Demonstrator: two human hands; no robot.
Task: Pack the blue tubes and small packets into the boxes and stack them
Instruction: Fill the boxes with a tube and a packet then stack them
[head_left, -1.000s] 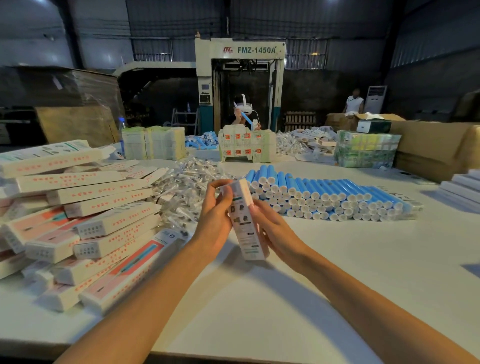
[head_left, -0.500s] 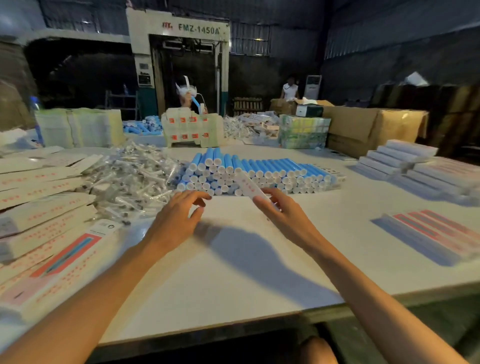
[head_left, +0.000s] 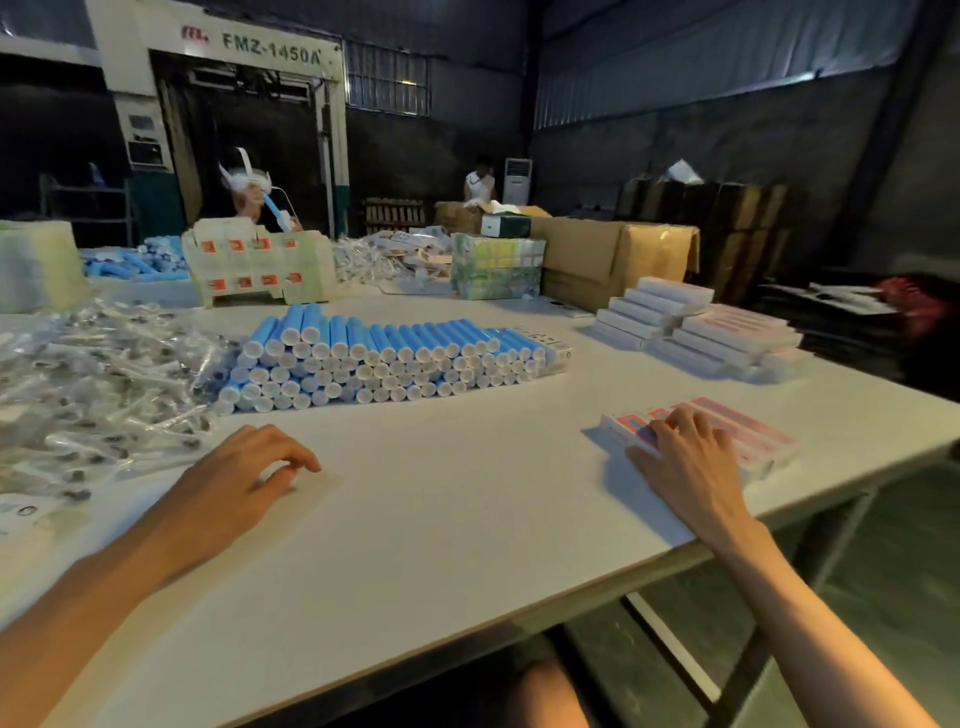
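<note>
My right hand (head_left: 680, 457) lies on a row of packed white boxes with red and blue print (head_left: 737, 431) at the table's right edge, fingers spread over the box tops. My left hand (head_left: 244, 470) hovers low over the bare white table (head_left: 441, 509), fingers loosely curled, holding nothing. A stacked pile of blue tubes with white caps (head_left: 374, 353) lies in the middle of the table. Clear small packets (head_left: 93, 379) are heaped at the left.
A stack of white packed boxes (head_left: 691, 322) stands at the far right of the table. Cardboard cartons (head_left: 613, 254), a wrapped bundle (head_left: 496, 265) and a flat-carton stack (head_left: 260, 267) line the back. A person sits behind it, another stands farther off. The table edge runs close to my right wrist.
The box I held in both hands went to the right in my right hand and now lies with the row at the table's right edge. My left hand let go and sank toward the table.
</note>
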